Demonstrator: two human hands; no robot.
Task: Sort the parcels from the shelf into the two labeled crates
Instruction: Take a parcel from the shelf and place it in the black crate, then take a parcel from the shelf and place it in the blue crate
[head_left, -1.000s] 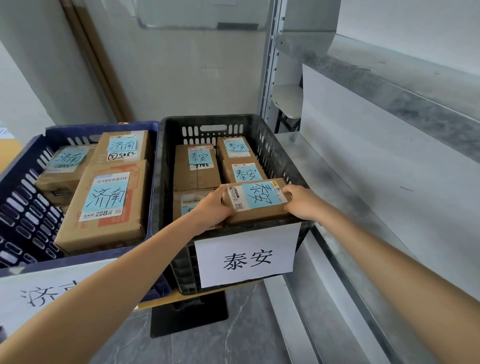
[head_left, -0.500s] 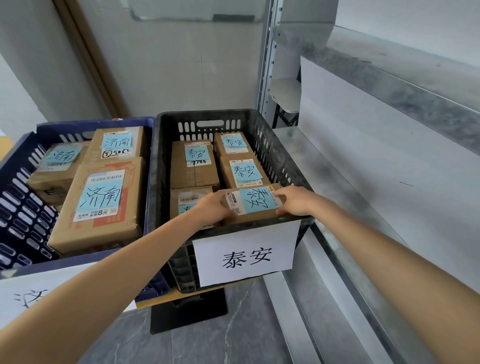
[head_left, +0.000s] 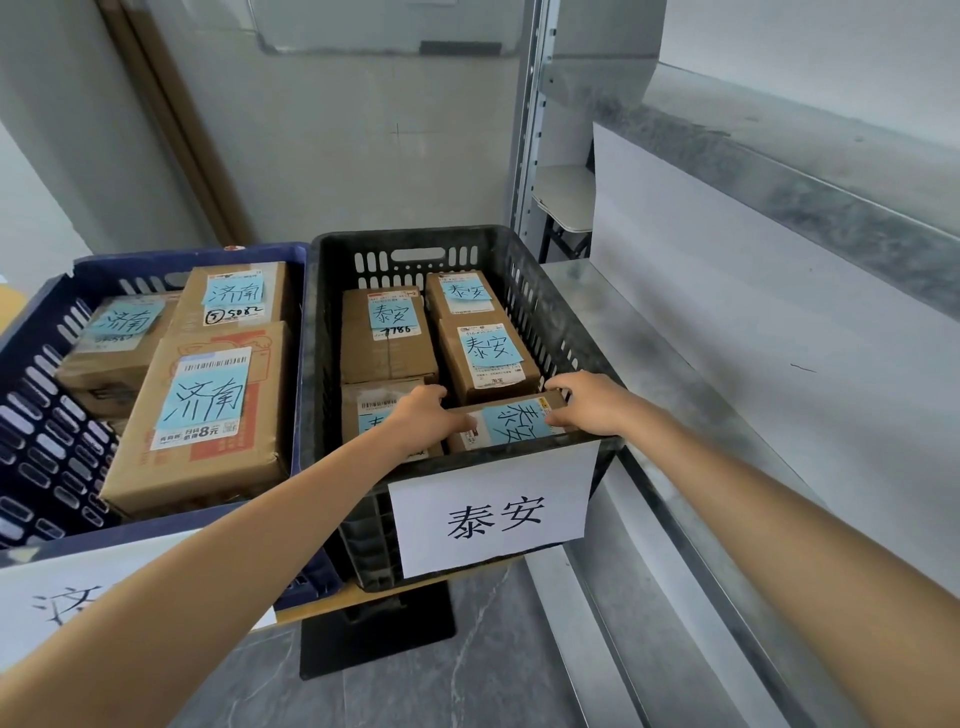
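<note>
Lying inside the black crate (head_left: 551, 312) against its near wall, a small parcel (head_left: 511, 425) was gripped at both ends, with the left hand (head_left: 423, 415) and right hand (head_left: 592, 402) curled round it. Four other parcels (head_left: 387, 338) were seen deeper in that crate, and a blue crate (head_left: 31, 374) was set just beside its left wall.

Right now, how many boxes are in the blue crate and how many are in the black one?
Blue crate: 3 parcels
Black crate: 5 parcels
Total: 8 parcels
</note>
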